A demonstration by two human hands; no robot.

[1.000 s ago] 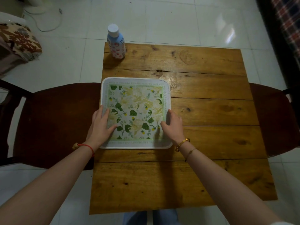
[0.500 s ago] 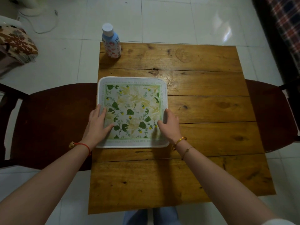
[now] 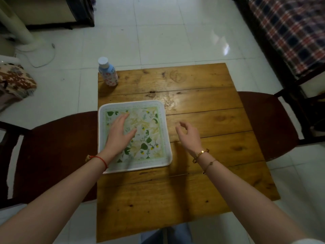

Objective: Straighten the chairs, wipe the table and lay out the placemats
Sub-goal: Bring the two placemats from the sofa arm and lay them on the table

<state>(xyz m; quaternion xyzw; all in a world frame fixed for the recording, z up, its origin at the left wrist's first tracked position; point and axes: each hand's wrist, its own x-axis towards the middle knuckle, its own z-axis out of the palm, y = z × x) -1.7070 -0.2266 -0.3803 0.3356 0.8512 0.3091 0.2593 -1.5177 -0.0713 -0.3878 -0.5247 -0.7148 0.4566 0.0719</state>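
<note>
Head view, left hand (image 3: pixel 119 136) flat and straight-fingered on placemat (image 3: pixel 153 136), pointing 1 o'clock, right hand (image 3: pixel 189 133) at its 3 o'clock, loosely curled, holding nothing, border lettering too blurred to read

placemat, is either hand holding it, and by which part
Nothing is held. The left hand lies flat on the placemat; the right hand hangs empty over the table.
</note>
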